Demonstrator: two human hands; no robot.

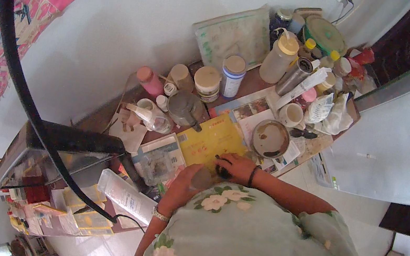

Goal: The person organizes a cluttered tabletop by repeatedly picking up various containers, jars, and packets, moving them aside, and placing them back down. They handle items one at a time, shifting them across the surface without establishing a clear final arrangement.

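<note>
In front of my body, my left hand [183, 180] curls around a greyish round object [202, 179], perhaps a cup or a lid. Just right of it, my right hand [239, 167] grips a small black rounded object [223, 170] with a short stub at its top. Its exact kind is unclear. Both hands are over the near edge of a yellow printed envelope or booklet [207, 136], which lies flat on the table. A round metal dish [270, 138] with brown stains is beyond my right hand. My shirt hides part of the left-hand object.
Behind the envelope stand a grey lidded jug [185, 108], a clear spray bottle [152, 118], a white-lidded jar [207, 83] and a blue-and-white canister [233, 76]. A mug [291, 114] and a steel tumbler [294, 77] are at right. A monitor [61, 158] stands left.
</note>
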